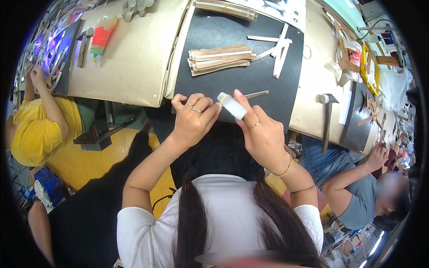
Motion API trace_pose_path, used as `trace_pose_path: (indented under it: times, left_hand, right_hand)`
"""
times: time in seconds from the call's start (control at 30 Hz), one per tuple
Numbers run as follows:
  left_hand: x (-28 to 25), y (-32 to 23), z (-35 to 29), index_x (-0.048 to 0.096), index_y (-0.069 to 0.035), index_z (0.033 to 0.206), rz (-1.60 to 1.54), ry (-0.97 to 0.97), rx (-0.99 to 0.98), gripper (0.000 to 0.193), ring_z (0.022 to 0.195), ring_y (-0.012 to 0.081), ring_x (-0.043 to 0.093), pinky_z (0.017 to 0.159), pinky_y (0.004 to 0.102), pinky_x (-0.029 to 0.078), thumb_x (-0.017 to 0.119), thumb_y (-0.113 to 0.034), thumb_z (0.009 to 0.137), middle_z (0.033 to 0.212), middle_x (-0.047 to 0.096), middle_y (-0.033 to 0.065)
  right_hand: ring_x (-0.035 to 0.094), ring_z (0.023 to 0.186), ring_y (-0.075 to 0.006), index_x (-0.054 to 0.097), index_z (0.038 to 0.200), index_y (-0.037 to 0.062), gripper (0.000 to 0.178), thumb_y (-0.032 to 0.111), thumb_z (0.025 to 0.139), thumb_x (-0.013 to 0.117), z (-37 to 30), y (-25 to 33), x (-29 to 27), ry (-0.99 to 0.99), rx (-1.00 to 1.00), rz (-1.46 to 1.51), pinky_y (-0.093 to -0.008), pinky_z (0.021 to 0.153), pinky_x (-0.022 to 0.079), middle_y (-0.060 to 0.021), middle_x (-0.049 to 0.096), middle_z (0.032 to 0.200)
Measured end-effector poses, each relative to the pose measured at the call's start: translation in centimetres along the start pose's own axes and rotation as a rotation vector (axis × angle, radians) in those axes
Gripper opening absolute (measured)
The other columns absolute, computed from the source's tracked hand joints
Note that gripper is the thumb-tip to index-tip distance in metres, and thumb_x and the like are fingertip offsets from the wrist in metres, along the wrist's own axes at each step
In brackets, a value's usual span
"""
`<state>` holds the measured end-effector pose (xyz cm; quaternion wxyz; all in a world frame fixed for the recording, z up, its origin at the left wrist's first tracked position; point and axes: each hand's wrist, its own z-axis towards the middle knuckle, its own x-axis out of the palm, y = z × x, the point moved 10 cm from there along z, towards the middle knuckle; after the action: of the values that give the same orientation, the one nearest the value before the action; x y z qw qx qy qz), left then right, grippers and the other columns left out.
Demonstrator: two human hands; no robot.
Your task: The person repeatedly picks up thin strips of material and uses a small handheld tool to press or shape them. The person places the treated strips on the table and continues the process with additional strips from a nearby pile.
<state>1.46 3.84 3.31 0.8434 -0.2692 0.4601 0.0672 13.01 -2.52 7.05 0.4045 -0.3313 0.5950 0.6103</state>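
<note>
My right hand (pixel 263 131) is closed around a small white bottle (pixel 234 107) with a yellowish band near its tip, tilted toward my left fingers. My left hand (pixel 193 116) is closed in a pinch, its fingertips just left of the bottle's tip. A thin pale strip (pixel 257 94) runs from behind the bottle out over the black mat (pixel 228 85), in line with the left fingertips that pinch its near end. Farther back on the mat lies a stack of pale strips (pixel 221 59), with several loose strips (pixel 280 51) crossed beside it.
A banded bundle of strips (pixel 228 9) lies at the mat's far edge. To the right is a hammer (pixel 328 120); to the left, another hammer (pixel 83 47) and a red-labelled squeeze bottle (pixel 102 38). People sit at both sides, in yellow (pixel 40 127) and grey-blue (pixel 355 201).
</note>
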Motion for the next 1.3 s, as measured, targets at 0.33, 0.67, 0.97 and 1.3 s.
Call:
trace_pose_path:
  times: [0.33, 0.67, 0.97, 1.3]
  left_hand:
    - [-0.3, -0.5, -0.6, 0.076, -0.016, 0.094, 0.048, -0.051, 0.020, 0.024, 0.094, 0.0165, 0.061, 0.087, 0.0443, 0.031, 0.087, -0.016, 0.073, 0.095, 0.064, -0.0052]
    - [-0.2, -0.8, -1.2, 0.077, -0.017, 0.104, 0.124, -0.014, 0.037, 0.028, 0.099, 0.0157, 0.060, 0.089, 0.0447, 0.031, 0.085, -0.017, 0.077, 0.100, 0.062, -0.0051]
    - [0.0, -1.2, -1.3, 0.076, -0.015, 0.107, 0.170, 0.047, 0.002, 0.029, 0.101, 0.0163, 0.060, 0.091, 0.0461, 0.031, 0.083, -0.018, 0.079, 0.103, 0.062, -0.0030]
    - [-0.2, -1.6, -1.5, 0.074, -0.011, 0.112, 0.155, 0.075, 0.007, 0.033, 0.103, 0.0174, 0.059, 0.090, 0.0470, 0.032, 0.080, -0.021, 0.081, 0.107, 0.062, 0.0002]
  right_hand:
    - [0.067, 0.059, -0.0237, 0.049, 0.154, 0.0168, 0.058, 0.021, 0.099, 0.065, 0.3, -0.9, 2.3, 0.132, 0.032, -0.108, -0.0363, 0.050, 0.054, -0.0075, 0.059, 0.079]
    - [0.065, 0.058, -0.0285, 0.040, 0.160, 0.0197, 0.063, 0.019, 0.101, 0.063, 0.2, -1.1, 2.7, 0.172, 0.061, -0.082, -0.0404, 0.051, 0.052, -0.0093, 0.059, 0.081]
    - [0.066, 0.059, -0.0266, 0.043, 0.158, 0.0188, 0.061, 0.019, 0.100, 0.064, 0.1, -1.1, 2.7, 0.166, 0.056, -0.091, -0.0390, 0.052, 0.053, -0.0084, 0.059, 0.081]
    - [0.066, 0.061, -0.0237, 0.048, 0.155, 0.0168, 0.059, 0.020, 0.098, 0.066, 0.2, 0.0, 0.6, 0.064, 0.017, -0.042, -0.0367, 0.052, 0.053, -0.0070, 0.058, 0.080]
